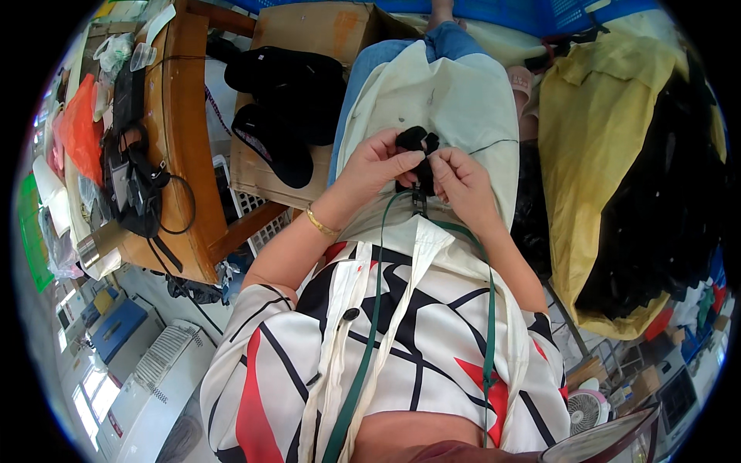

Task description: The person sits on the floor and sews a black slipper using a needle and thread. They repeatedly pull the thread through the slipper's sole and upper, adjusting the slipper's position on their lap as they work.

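Note:
Both hands meet over the cream cloth [463,100] spread on my lap. My left hand [384,160] pinches one side of a small black fabric piece [411,140], thumb and forefinger together. On its other side, my right hand [457,176] has thumb and fingers closed on the same piece. The black piece looks bunched or looped; its exact kind does not show. Just below it hangs a dark clip [419,202] on a green cord [377,285] that runs around my neck.
On my left, a cardboard box [266,166] carries black fabric pieces [289,85]. Beside it stands a wooden table [181,139] with a black bag [139,185] and plastic bags. To my right, a large yellow sack [594,100] holds black material [656,208]. A blue crate [509,15] lies ahead.

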The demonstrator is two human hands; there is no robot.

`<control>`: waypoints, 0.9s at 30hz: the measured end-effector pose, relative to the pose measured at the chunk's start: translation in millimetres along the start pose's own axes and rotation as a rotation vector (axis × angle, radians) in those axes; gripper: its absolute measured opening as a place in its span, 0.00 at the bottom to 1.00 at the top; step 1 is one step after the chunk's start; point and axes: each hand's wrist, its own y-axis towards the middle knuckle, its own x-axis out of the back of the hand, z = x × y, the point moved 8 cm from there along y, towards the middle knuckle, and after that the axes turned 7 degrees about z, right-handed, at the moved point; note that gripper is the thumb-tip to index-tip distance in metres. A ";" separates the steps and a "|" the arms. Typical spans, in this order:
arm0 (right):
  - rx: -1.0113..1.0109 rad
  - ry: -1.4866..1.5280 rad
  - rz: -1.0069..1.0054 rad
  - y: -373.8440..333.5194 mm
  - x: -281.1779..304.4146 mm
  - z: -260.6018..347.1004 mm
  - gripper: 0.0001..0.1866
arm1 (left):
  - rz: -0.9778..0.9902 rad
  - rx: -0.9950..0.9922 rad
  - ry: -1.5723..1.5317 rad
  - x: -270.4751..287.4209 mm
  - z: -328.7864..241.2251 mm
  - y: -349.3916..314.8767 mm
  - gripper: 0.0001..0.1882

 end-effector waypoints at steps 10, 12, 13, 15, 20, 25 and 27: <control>0.126 -0.158 -0.295 -10.4 25.3 31.2 0.19 | -0.109 0.059 -0.266 8.0 3.1 -1.2 0.10; 0.157 -0.093 -0.232 -6.6 23.1 22.3 0.16 | -0.110 0.040 -0.264 6.6 3.4 -2.2 0.10; 0.174 -0.060 -0.199 -3.9 21.9 17.0 0.14 | -0.124 0.024 -0.257 6.0 3.3 -3.4 0.10; 0.286 -0.133 -0.179 -1.7 16.0 18.2 0.11 | -0.132 -0.018 -0.259 3.3 5.3 -4.5 0.10; 0.328 -0.203 -0.159 -6.2 -6.6 32.8 0.09 | -0.095 -0.035 -0.276 -7.0 14.0 -12.3 0.10; 0.314 -0.229 -0.105 -8.0 -3.1 23.9 0.09 | 0.047 0.126 -0.272 -4.2 9.7 -16.7 0.09; 0.326 -0.196 -0.085 -10.2 -7.5 27.1 0.09 | 0.026 0.132 -0.120 -0.7 10.2 -17.6 0.09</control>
